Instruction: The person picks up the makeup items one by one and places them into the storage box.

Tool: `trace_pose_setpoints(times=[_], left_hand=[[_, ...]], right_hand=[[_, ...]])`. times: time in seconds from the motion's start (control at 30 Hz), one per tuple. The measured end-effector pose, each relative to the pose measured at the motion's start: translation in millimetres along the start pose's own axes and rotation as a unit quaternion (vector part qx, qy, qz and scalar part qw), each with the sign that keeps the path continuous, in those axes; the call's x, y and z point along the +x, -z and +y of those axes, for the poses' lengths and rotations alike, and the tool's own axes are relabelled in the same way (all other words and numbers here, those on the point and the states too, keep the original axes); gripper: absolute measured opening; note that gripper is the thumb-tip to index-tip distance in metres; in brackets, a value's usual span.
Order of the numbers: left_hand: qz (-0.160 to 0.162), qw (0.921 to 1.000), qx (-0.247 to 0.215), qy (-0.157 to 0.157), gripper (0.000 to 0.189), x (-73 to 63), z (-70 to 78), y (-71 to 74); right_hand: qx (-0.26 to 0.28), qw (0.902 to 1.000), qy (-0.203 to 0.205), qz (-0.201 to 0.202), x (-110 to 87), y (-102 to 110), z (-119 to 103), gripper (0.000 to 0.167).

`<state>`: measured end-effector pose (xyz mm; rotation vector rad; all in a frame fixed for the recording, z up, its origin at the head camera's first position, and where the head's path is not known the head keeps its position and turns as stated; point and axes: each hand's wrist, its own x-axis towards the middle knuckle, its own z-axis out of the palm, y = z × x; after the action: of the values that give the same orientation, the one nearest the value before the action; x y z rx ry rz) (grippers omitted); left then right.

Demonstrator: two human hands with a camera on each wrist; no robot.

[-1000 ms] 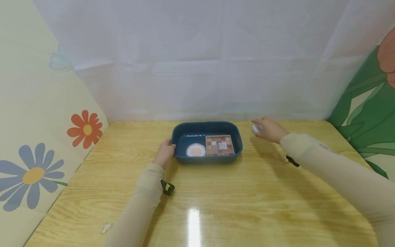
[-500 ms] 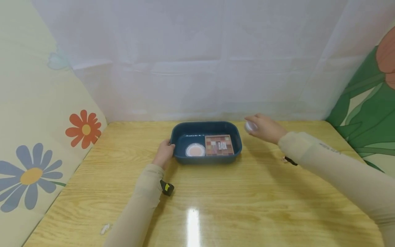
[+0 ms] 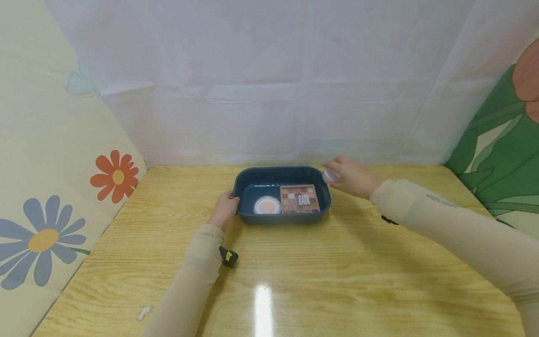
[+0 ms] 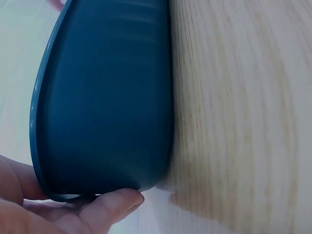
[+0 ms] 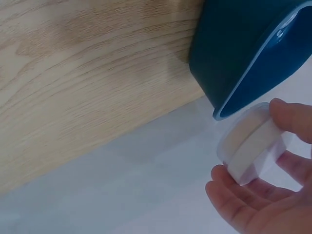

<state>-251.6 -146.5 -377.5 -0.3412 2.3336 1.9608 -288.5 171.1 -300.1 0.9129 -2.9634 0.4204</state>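
Note:
A dark blue plastic basin [image 3: 282, 219] sits on the table. My left hand [image 3: 224, 209] grips its left end, and the left wrist view has the thumb [image 4: 119, 200] against the outer wall. Between the thumb and fingers of my right hand [image 3: 351, 177] is a small round clear case [image 5: 256, 141] with a pale band, held tilted. That case overlaps the basin's right back corner in the head view, raised near the rim. Inside the basin lie a round pinkish compact [image 3: 267, 205], on the left, and a square eyeshadow palette [image 3: 300, 199] with lettering, on the right.
The wooden table [image 3: 337, 276] runs back to a white cloth backdrop [image 3: 269, 93]. Flower-printed panels stand on both sides. A small white mark [image 3: 143, 312] shows near the table's front left.
My right hand has moved left with the round clear case, from beside the basin to its right rim. The left hand and basin stay in place.

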Motion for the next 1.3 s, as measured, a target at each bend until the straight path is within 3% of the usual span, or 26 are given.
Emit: trace_pose_setpoints(times=[0.57,0.97,1.3], left_hand=[[0.003,0.9999,-0.011,-0.002,0.041,0.9,-0.6,-1.2],[0.001,1.0000,-0.010,-0.001,0.041,2.6,-1.3,-0.8],[0.000,1.0000,-0.005,0.002,0.041,2.7,-2.7,-0.3]], right_hand=[[-0.033,0.9978,0.058,0.005,6.7,-7.3,-12.7,0.055],[-0.058,0.9950,0.080,0.007,12.9,-9.8,-22.8,0.050],[-0.064,0.9943,0.083,-0.017,17.7,-13.7,-28.2,0.053]])
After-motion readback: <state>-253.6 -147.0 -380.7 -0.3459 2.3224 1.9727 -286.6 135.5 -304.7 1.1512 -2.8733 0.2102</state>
